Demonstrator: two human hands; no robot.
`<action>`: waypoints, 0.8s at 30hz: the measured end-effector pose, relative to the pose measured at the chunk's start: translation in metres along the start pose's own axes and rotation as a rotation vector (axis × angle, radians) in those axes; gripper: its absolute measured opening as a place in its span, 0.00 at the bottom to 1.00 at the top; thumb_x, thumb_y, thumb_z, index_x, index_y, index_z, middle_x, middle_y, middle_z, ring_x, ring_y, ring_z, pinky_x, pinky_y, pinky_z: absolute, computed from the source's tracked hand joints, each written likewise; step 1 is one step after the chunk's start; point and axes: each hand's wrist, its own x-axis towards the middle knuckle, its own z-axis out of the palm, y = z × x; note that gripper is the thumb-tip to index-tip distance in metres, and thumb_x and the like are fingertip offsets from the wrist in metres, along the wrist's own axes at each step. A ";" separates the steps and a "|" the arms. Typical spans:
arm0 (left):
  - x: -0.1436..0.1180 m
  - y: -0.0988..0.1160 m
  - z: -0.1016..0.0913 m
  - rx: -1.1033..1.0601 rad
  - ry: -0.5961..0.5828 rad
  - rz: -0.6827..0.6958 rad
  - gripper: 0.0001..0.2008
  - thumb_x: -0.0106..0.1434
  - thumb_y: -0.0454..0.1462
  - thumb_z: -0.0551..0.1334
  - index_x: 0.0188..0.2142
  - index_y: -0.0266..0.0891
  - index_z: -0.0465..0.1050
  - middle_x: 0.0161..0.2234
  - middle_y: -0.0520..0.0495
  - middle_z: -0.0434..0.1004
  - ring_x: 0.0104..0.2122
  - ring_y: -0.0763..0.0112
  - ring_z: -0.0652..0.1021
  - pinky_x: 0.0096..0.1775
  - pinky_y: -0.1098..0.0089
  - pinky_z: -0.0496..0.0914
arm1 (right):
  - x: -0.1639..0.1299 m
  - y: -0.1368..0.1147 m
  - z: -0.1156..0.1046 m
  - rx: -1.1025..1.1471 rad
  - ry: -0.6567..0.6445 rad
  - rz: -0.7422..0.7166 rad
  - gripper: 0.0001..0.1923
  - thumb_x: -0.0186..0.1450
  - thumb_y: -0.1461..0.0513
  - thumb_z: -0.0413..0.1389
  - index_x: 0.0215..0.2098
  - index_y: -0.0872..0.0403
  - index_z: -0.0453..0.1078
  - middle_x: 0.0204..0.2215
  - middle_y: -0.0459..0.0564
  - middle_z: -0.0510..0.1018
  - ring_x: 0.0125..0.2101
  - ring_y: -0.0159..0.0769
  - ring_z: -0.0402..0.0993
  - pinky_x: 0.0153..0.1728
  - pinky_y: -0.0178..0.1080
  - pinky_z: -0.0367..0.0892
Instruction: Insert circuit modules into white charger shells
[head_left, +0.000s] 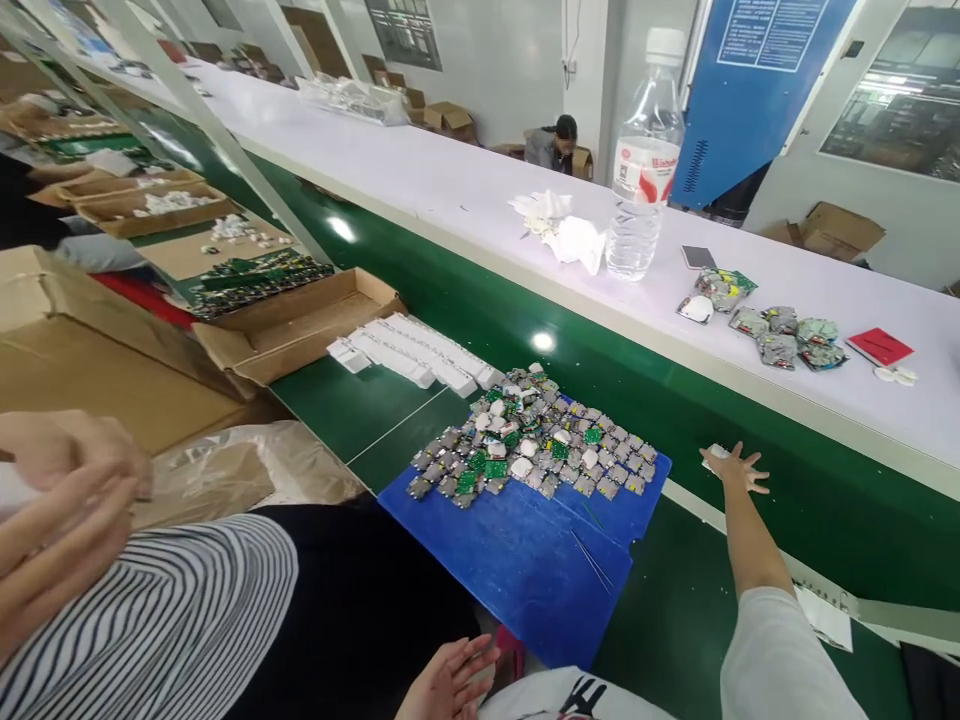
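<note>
My right hand (739,468) reaches out over the green surface below the white shelf, fingers spread. A small white piece (718,453) is at its edge; whether the hand touches it I cannot tell. My left hand (452,682) is low at the bottom edge, palm turned up, fingers loosely apart with nothing visible in them. Between the hands lies a blue mat (540,570), with a heap of small grey modules (607,465), green circuit boards (495,467) and white rounded pieces (521,467) on its far part. Tweezers (592,560) rest on the mat.
At left, a co-worker in a striped shirt (195,590) holds both hands (67,510) together. White strips (405,350) and a cardboard tray (300,325) lie beyond. A water bottle (645,160), tissues (559,230) and several modules (780,335) stand on the shelf (420,190).
</note>
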 end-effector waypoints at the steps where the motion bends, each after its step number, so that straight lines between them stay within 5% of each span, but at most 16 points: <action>1: 0.001 -0.003 0.004 0.012 -0.012 0.004 0.17 0.63 0.42 0.54 0.46 0.32 0.68 0.40 0.42 0.77 0.26 0.71 0.76 0.27 0.73 0.67 | -0.005 0.000 0.000 0.003 0.022 -0.014 0.45 0.56 0.44 0.54 0.65 0.55 0.47 0.64 0.72 0.38 0.61 0.75 0.31 0.47 0.76 0.35; 6: 0.008 -0.016 0.020 0.094 -0.014 -0.015 0.15 0.63 0.41 0.54 0.45 0.31 0.68 0.35 0.44 0.77 0.23 0.74 0.73 0.25 0.73 0.66 | -0.093 0.002 0.028 0.032 0.095 -0.239 0.36 0.66 0.46 0.39 0.67 0.50 0.36 0.67 0.58 0.33 0.64 0.57 0.29 0.56 0.65 0.36; 11: 0.007 -0.024 0.031 0.138 -0.030 0.013 0.15 0.62 0.38 0.55 0.45 0.31 0.67 0.35 0.44 0.77 0.23 0.73 0.73 0.26 0.73 0.67 | -0.234 0.036 0.086 0.094 -0.008 -0.521 0.34 0.65 0.49 0.44 0.66 0.50 0.43 0.65 0.56 0.45 0.62 0.51 0.43 0.58 0.58 0.45; 14: 0.000 -0.027 0.037 0.148 -0.030 0.035 0.15 0.60 0.35 0.56 0.46 0.31 0.67 0.34 0.43 0.77 0.24 0.72 0.74 0.27 0.73 0.68 | -0.288 0.060 0.105 0.112 -0.137 -0.584 0.31 0.63 0.56 0.49 0.63 0.51 0.51 0.60 0.59 0.57 0.56 0.53 0.56 0.53 0.56 0.54; 19: -0.002 -0.032 0.043 0.165 0.009 0.028 0.18 0.58 0.32 0.55 0.49 0.32 0.66 0.34 0.43 0.78 0.24 0.71 0.74 0.29 0.72 0.69 | -0.310 0.073 0.105 0.133 -0.343 -0.734 0.20 0.64 0.62 0.47 0.53 0.49 0.67 0.46 0.55 0.72 0.47 0.47 0.66 0.48 0.50 0.60; 24: 0.001 -0.039 0.059 0.245 -0.041 0.083 0.18 0.59 0.33 0.54 0.49 0.34 0.68 0.35 0.42 0.78 0.26 0.70 0.75 0.31 0.72 0.69 | -0.276 0.066 0.088 0.165 -0.404 -0.695 0.14 0.63 0.62 0.50 0.43 0.45 0.73 0.38 0.46 0.75 0.37 0.35 0.72 0.42 0.36 0.66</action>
